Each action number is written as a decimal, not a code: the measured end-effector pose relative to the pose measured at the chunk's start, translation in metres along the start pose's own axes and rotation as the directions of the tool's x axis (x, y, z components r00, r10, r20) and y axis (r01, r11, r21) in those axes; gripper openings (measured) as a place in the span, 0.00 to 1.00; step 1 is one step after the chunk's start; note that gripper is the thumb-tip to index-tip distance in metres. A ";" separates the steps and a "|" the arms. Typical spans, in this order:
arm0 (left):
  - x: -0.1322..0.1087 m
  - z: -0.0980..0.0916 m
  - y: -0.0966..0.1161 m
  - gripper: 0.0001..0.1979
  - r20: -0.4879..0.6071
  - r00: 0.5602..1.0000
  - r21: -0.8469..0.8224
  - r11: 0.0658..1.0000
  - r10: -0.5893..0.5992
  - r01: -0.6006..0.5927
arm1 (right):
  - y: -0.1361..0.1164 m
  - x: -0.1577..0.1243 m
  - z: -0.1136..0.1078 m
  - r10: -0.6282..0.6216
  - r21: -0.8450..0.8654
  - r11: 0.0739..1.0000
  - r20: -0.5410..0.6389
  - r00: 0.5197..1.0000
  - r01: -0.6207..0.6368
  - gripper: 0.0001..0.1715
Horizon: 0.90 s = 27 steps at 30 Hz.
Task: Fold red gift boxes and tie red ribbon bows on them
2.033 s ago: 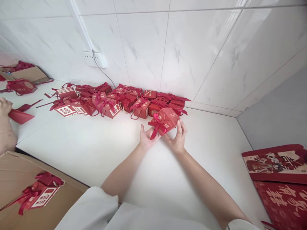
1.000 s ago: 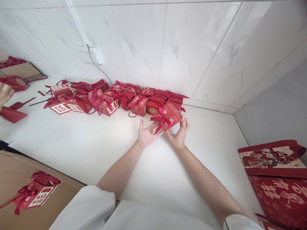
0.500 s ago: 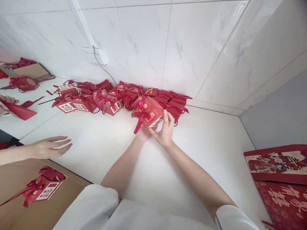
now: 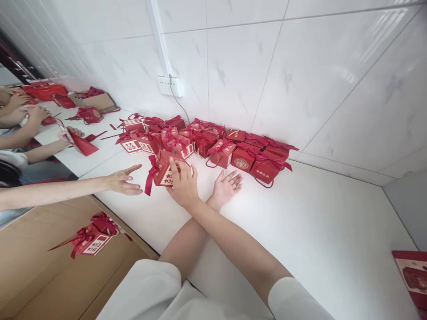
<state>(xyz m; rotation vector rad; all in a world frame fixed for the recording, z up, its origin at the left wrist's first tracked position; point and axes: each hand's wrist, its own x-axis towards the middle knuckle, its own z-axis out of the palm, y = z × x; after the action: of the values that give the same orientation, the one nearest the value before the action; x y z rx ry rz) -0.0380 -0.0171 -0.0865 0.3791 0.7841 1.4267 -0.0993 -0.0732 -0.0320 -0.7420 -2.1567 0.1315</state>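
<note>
The person's right hand [image 4: 183, 183] crosses over the other forearm and is closed on a small red cardboard gift box with a white panel and a red ribbon bow [image 4: 163, 171], fingers spread across its top and near face. The box sits low over the smooth white countertop [image 4: 300, 222]; whether its base touches cannot be told. The left hand [image 4: 227, 187] lies open, palm up and holding nothing, just to the right. A co-worker's open hand [image 4: 125, 180] reaches in from the left, close to the box's trailing ribbon tail but not touching it. As a judgement: with only one hand on the box and the arms crossed, it could tip or slide out of the fingers. The loose ribbon could snag on the reaching hand and pull the bow undone, and firm pressure could dent the thin card. A swing back could also knock the crowded row of similar red ribbon-tied boxes [image 4: 233, 149] along the glossy white tiled wall [image 4: 267, 66]. The card looks matte and stiff and the ribbons soft and satiny. Lower left is an open brown corrugated carton [image 4: 40, 266] with another red box [image 4: 93, 239] inside
</note>
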 end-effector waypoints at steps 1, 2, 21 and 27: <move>0.001 -0.001 -0.001 0.22 0.031 0.999 -0.032 0.998 -0.044 0.045 | -0.002 0.000 0.004 -0.010 0.002 1.000 0.008 1.000 0.010 0.42; 0.001 -0.002 -0.001 0.22 0.063 0.994 -0.066 0.994 -0.084 0.088 | -0.005 0.001 0.007 -0.025 0.003 1.000 0.016 1.000 0.025 0.42; 0.004 -0.009 -0.009 0.21 0.060 0.997 0.146 0.988 0.044 -0.052 | -0.010 0.030 0.074 -0.212 -0.043 0.975 0.107 0.971 0.218 0.35; 0.003 -0.008 -0.009 0.20 0.064 0.998 0.000 1.000 -0.014 0.014 | 0.003 0.029 0.086 -0.368 -0.077 0.924 0.098 0.925 0.376 0.32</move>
<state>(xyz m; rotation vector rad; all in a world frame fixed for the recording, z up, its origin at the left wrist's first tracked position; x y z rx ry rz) -0.0372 -0.0175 -0.0987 0.4166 0.7332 1.3952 -0.1757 -0.0417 -0.0692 -0.3696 -2.3543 -0.1436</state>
